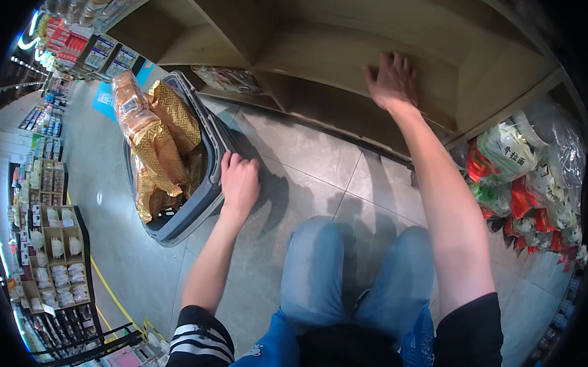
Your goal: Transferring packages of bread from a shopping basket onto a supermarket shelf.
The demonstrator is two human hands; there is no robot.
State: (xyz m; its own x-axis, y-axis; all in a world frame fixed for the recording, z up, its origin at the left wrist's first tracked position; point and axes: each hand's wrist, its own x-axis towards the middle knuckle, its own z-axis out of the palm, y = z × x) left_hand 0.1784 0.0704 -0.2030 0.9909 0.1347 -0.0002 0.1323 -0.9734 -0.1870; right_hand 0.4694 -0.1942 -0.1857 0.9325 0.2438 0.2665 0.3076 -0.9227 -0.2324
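My left hand point(240, 182) grips the near rim of a grey plastic basket point(189, 209) that stands on the tiled floor. Gold patterned packages point(160, 148) with clear wrapping fill the basket and rise above its rim. My right hand point(393, 83) reaches into a wide compartment of a wooden shelf unit point(329, 52), palm down with its fingers spread over the board. I see no object in that hand; what lies under the palm is hidden.
A clear-wrapped package point(228, 79) lies in a low compartment behind the basket. Bagged noodles point(507, 148) hang in several bunches at the right of the shelf unit. Farther left stands a display rack point(62, 257) with bowls and packets. My bent knees point(315, 263) are close before the shelf.
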